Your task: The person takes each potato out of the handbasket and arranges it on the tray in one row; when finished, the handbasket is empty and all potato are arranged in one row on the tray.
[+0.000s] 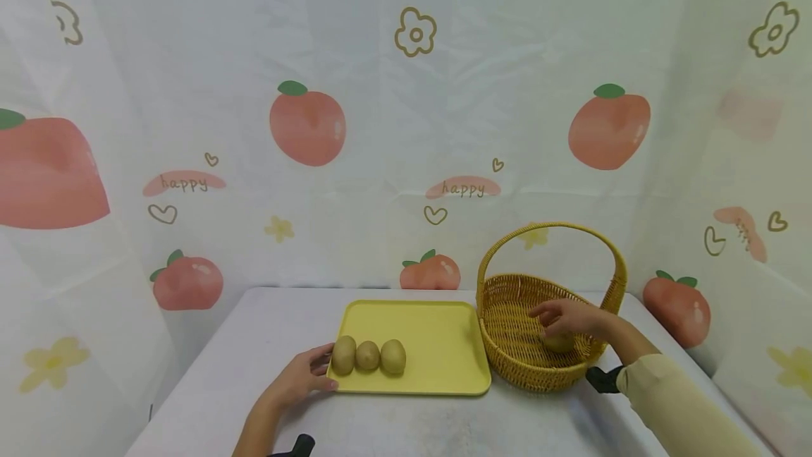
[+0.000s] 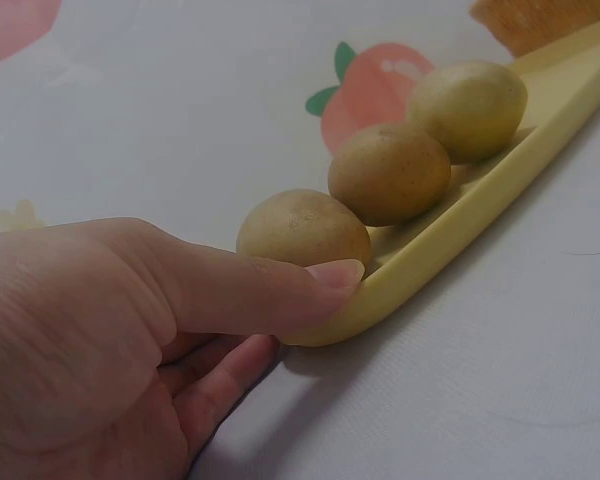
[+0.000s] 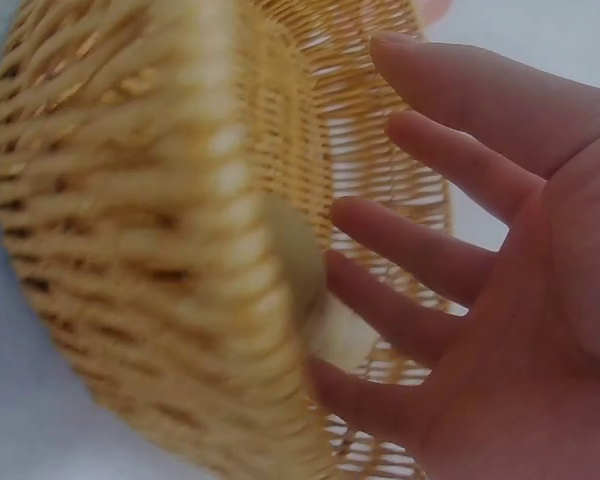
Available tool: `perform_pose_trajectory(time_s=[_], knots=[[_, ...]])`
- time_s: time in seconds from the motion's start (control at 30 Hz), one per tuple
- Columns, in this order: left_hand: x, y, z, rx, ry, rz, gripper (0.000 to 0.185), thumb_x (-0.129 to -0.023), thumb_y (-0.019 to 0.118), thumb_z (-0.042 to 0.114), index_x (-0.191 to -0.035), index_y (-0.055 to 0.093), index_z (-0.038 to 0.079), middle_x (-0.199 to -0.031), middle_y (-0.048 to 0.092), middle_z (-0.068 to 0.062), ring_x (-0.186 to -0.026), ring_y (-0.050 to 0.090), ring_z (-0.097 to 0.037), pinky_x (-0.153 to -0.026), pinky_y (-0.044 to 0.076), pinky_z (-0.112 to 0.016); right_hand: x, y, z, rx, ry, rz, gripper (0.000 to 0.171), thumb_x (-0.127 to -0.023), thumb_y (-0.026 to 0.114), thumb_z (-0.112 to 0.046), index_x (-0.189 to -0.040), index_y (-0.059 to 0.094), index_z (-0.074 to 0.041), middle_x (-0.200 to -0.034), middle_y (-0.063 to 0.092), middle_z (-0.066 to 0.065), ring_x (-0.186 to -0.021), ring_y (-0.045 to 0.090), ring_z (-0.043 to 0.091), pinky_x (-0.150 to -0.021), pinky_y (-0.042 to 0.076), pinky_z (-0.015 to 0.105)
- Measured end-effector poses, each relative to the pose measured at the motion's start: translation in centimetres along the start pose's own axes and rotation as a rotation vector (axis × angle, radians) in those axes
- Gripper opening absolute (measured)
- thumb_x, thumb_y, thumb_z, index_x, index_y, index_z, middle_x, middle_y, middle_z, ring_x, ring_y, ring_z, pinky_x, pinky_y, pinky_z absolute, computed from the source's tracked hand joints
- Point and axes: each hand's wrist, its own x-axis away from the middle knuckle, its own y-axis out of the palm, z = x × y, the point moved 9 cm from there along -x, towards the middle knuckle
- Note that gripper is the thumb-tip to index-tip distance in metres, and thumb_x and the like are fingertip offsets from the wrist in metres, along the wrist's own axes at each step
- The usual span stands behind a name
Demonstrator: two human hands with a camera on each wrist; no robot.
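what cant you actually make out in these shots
- Fruit in the basket: head view, mostly hidden under the right hand; right wrist view, a blur behind the rim.
- Right hand's grip: contact unclear.
- Left hand fingers: left wrist view, tucked under the tray.

Kiwis, tray and basket on the bench

Three brown kiwis (image 1: 368, 356) sit in a row on the yellow tray's (image 1: 438, 344) near-left edge; a fourth kiwi (image 1: 560, 342) lies inside the wicker basket (image 1: 507, 316).
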Motion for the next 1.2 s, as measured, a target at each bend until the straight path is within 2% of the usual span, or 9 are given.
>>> perform_pose_trajectory(time_s=[0.13,0.23,0.37,0.53,0.7,0.83,1.0,1.2], knots=[[0.0,0.0,0.0,0.000,-0.008,0.010,0.083,-0.072,0.083,0.004,-0.139,0.038,-0.016,-0.136,0.046,-0.034,-0.121,0.050,-0.047,-0.100,0.047,-0.046,0.2,0.5,0.9,0.010,0.005,-0.019,0.048,-0.085,0.072,-0.013,-0.128,0.059,0.000,-0.127,0.055,0.025,-0.117,0.050,0.040,-0.095,0.046,0.058],[0.0,-0.1,-0.1,-0.002,-0.015,0.017,0.083,-0.071,0.083,0.004,-0.139,0.039,-0.015,-0.136,0.047,-0.034,-0.121,0.051,-0.046,-0.100,0.047,-0.046,0.2,0.9,1.1,0.039,-0.016,-0.029,0.044,-0.083,0.073,-0.011,-0.125,0.062,-0.001,-0.128,0.052,0.021,-0.114,0.048,0.036,-0.092,0.047,0.051],[-0.1,-0.1,-0.2,-0.009,-0.020,0.017,0.083,-0.072,0.083,0.005,-0.140,0.039,-0.014,-0.136,0.047,-0.033,-0.121,0.052,-0.046,-0.099,0.048,-0.046,0.1,1.1,1.4,0.097,-0.029,-0.014,0.040,-0.078,0.077,-0.009,-0.117,0.067,-0.005,-0.128,0.047,0.019,-0.111,0.042,0.033,-0.088,0.041,0.041],[-0.1,-0.1,-0.2,-0.005,-0.018,0.014,0.084,-0.072,0.083,0.005,-0.140,0.038,-0.015,-0.136,0.046,-0.033,-0.121,0.051,-0.046,-0.100,0.047,-0.046,-0.2,1.3,1.6,0.160,-0.028,0.020,0.038,-0.073,0.079,-0.006,-0.110,0.071,-0.009,-0.123,0.049,0.016,-0.106,0.041,0.030,-0.085,0.039,0.039],[0.0,0.0,-0.2,-0.012,-0.020,0.015,0.084,-0.072,0.083,0.006,-0.140,0.038,-0.015,-0.136,0.046,-0.033,-0.121,0.051,-0.046,-0.100,0.047,-0.046,-0.4,1.4,1.3,0.191,-0.043,0.056,0.036,-0.070,0.078,0.000,-0.104,0.071,-0.010,-0.110,0.051,0.010,-0.100,0.044,0.028,-0.081,0.041,0.038],[0.0,0.0,-0.1,-0.011,-0.022,0.014,0.084,-0.072,0.083,0.006,-0.140,0.038,-0.014,-0.137,0.046,-0.033,-0.121,0.051,-0.046,-0.100,0.047,-0.047,-0.5,1.6,1.1,0.196,-0.060,0.069,0.036,-0.070,0.079,-0.001,-0.104,0.070,-0.010,-0.102,0.050,0.006,-0.094,0.044,0.025,-0.077,0.041,0.036],[0.0,0.0,-0.2,-0.008,-0.023,0.015,0.084,-0.072,0.083,0.006,-0.140,0.038,-0.014,-0.137,0.046,-0.033,-0.121,0.051,-0.045,-0.101,0.046,-0.047,-0.4,1.4,0.1,0.196,-0.123,0.096,0.042,-0.070,0.082,-0.004,-0.109,0.068,-0.007,-0.103,0.055,0.006,-0.090,0.048,0.022,-0.072,0.044,0.035],[-0.1,-0.1,-0.3,-0.017,-0.017,0.018,0.084,-0.072,0.083,0.006,-0.140,0.038,-0.014,-0.137,0.046,-0.033,-0.121,0.051,-0.046,-0.100,0.047,-0.046,0.2,1.0,-1.5,0.159,-0.136,0.174,0.050,-0.071,0.082,-0.012,-0.117,0.065,-0.004,-0.104,0.057,0.009,-0.091,0.052,0.025,-0.068,0.046,0.034]])
